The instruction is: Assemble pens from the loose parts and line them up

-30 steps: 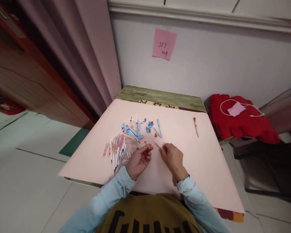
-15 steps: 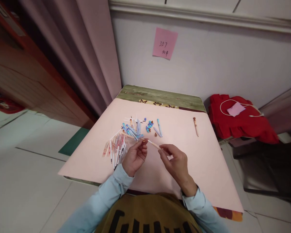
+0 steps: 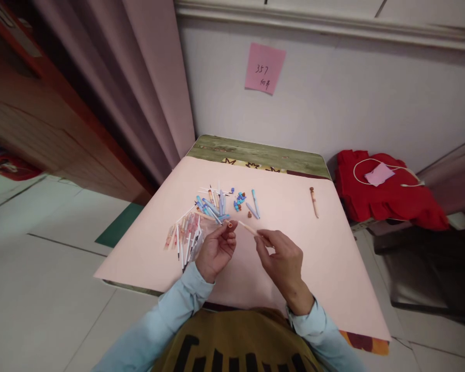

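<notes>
Olive top (image 3: 236,343): cut off by the lower edge of view; it hides part of the table's near side.
Right hand (image 3: 281,256): thumb and forefinger pinch a beige barrel (image 3: 250,229); the remaining fingers are partly hidden.
Beige barrel: slants above the table between the hands; a white tip shows at its left end, the right end lost in the grip.
Left hand (image 3: 217,250): thumb and forefinger pinch a short brown tube (image 3: 230,225), the other fingers curled.
Short brown tube: its round open end shows near the white tip; its inside is too small to read.
White refills (image 3: 182,253): left of the left hand, some covered by it.
Clear sleeves (image 3: 185,230): left, blurred, pinkish; contents hard to tell.
Blue barrels (image 3: 222,201): overlapping, farther off, uncountable.
Small caps (image 3: 239,200): a blue and brown cluster, right of these.
Brown-topped pen (image 3: 313,202): alone, far right.
Red cloth (image 3: 387,199): beyond the table's right side; its support is mostly hidden.
</notes>
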Motion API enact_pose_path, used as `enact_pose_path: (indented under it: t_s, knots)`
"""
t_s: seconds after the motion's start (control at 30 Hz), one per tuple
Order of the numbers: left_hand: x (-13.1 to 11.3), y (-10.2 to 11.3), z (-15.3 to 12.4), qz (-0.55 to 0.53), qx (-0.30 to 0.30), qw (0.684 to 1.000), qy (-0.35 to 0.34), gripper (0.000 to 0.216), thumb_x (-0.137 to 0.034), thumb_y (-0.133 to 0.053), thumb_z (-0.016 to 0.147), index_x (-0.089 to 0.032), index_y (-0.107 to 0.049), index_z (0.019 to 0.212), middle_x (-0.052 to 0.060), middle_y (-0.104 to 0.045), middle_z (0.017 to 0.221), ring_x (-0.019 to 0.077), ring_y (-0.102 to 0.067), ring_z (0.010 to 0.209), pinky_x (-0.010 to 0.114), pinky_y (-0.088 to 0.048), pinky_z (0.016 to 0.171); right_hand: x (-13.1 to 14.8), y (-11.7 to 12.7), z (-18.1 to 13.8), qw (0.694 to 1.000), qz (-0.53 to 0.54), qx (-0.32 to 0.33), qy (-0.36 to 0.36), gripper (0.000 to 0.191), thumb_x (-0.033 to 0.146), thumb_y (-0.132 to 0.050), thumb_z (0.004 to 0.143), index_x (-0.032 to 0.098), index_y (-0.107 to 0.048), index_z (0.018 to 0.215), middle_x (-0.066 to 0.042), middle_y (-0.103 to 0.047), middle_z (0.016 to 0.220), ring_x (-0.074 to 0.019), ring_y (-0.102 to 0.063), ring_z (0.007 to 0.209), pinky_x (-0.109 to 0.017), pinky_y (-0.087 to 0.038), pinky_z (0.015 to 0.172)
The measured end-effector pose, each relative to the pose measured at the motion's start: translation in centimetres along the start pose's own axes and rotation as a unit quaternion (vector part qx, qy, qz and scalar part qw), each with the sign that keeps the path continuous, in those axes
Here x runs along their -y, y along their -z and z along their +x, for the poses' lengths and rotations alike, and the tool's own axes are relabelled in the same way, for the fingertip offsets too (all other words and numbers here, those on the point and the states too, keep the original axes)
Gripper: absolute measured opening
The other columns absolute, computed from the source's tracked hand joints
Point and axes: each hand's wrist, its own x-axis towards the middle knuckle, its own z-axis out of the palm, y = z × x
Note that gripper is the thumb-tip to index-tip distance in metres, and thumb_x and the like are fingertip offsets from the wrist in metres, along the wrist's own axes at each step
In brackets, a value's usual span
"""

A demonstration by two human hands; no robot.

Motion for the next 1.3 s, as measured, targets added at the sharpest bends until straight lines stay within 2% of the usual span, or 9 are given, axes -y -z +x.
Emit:
enact_pose_path:
  t_s: [0.07, 0.17, 0.27, 0.37, 0.53, 0.7, 0.87, 1.17, 1.3]
  knots:
    - [-0.3, 0.1, 0.1, -0.001, -0.004, 1.000, -0.006, 0.012, -0.008, -0.052, 0.093, -0.009, -0.064, 0.095, 0.008, -0.070, 0.083, 0.0057, -0.055, 0.052, 0.013, -0.043, 0.041, -1.3, -1.0, -0.2, 0.999, -0.032, 0.008, -0.036, 0.014, 0.028, -0.058, 0.091, 0.022, -0.070, 0.095, -0.001, -0.073, 0.085, -0.0137, -0.067, 0.077, -0.024, -0.044, 0.067]
    - [-0.8, 0.2, -0.1, -0.003, -0.008, 1.000, -0.014, 0.011, -0.009, -0.053, 0.092, -0.008, -0.064, 0.093, 0.008, -0.070, 0.082, 0.0056, -0.054, 0.051, 0.013, -0.043, 0.040, -3.5, -2.9, -1.2, 0.991, -0.073, 0.085, -0.078, 0.014, 0.027, -0.058, 0.090, 0.023, -0.071, 0.092, -0.002, -0.072, 0.087, -0.0161, -0.065, 0.080, -0.026, -0.041, 0.067]
    - [-1.1, 0.3, -0.6, -0.003, -0.017, 1.000, -0.015, 0.012, -0.009, -0.053, 0.092, -0.007, -0.065, 0.094, 0.008, -0.070, 0.081, 0.0055, -0.054, 0.051, 0.013, -0.042, 0.040, -4.9, -4.3, -2.4, 0.983, -0.109, 0.125, -0.083, 0.013, 0.025, -0.059, 0.089, 0.023, -0.072, 0.091, -0.003, -0.071, 0.089, -0.0184, -0.062, 0.083, -0.028, -0.039, 0.072]
    - [-1.2, 0.4, -1.0, -0.002, -0.027, 1.000, -0.014, 0.013, -0.009, -0.054, 0.092, -0.007, -0.065, 0.096, 0.007, -0.069, 0.078, 0.0050, -0.054, 0.050, 0.012, -0.042, 0.040, -5.1, -4.8, -2.6, 0.983, -0.118, 0.125, -0.069, 0.014, 0.027, -0.061, 0.089, 0.022, -0.072, 0.095, -0.005, -0.070, 0.091, -0.0196, -0.059, 0.084, -0.030, -0.038, 0.074]
    - [-1.0, 0.4, -1.2, 0.000, -0.023, 1.000, -0.014, 0.013, -0.008, -0.054, 0.091, -0.008, -0.065, 0.097, 0.007, -0.069, 0.078, 0.0053, -0.054, 0.050, 0.013, -0.042, 0.040, -3.8, -6.4, 1.5, 0.989, -0.092, 0.114, -0.019, 0.019, 0.031, -0.057, 0.095, 0.023, -0.073, 0.096, -0.005, -0.070, 0.090, -0.0183, -0.059, 0.083, -0.029, -0.038, 0.073]
    - [-1.1, 0.4, -1.7, -0.002, -0.021, 1.000, -0.015, 0.011, -0.008, -0.054, 0.091, -0.008, -0.065, 0.093, 0.008, -0.069, 0.079, 0.0057, -0.054, 0.050, 0.013, -0.042, 0.040, -2.5, -11.0, 7.0, 0.972, -0.098, 0.214, 0.008, 0.023, 0.028, -0.052, 0.097, 0.022, -0.074, 0.094, -0.006, -0.070, 0.094, -0.0178, -0.060, 0.092, -0.027, -0.038, 0.076]
    - [-1.8, 0.4, -2.5, -0.008, -0.028, 0.999, -0.030, 0.012, -0.009, -0.052, 0.093, -0.006, -0.064, 0.090, 0.007, -0.068, 0.076, 0.0051, -0.053, 0.050, 0.013, -0.041, 0.039, -1.9, -14.5, 9.1, 0.946, -0.134, 0.292, 0.036, 0.028, 0.023, -0.046, 0.098, 0.018, -0.073, 0.101, -0.010, -0.070, 0.102, -0.0197, -0.061, 0.097, -0.028, -0.038, 0.080]
    - [-1.5, 0.9, -2.1, -0.011, -0.027, 0.999, -0.014, 0.011, -0.009, -0.053, 0.092, -0.007, -0.063, 0.088, 0.008, -0.067, 0.076, 0.0054, -0.053, 0.050, 0.013, -0.041, 0.039, -1.9, -15.4, 9.8, 0.930, -0.159, 0.327, 0.053, 0.026, 0.019, -0.047, 0.094, 0.011, -0.072, 0.097, -0.017, -0.070, 0.103, -0.0226, -0.062, 0.094, -0.032, -0.038, 0.081]
    - [-1.7, 0.7, -2.2, -0.010, -0.019, 1.000, -0.014, 0.011, -0.009, -0.054, 0.092, -0.007, -0.064, 0.089, 0.008, -0.068, 0.077, 0.0052, -0.053, 0.051, 0.012, -0.042, 0.040, -1.2, -14.1, 10.0, 0.935, -0.163, 0.311, 0.049, 0.026, 0.019, -0.044, 0.096, 0.011, -0.069, 0.100, -0.017, -0.070, 0.104, -0.0236, -0.062, 0.095, -0.033, -0.039, 0.083]
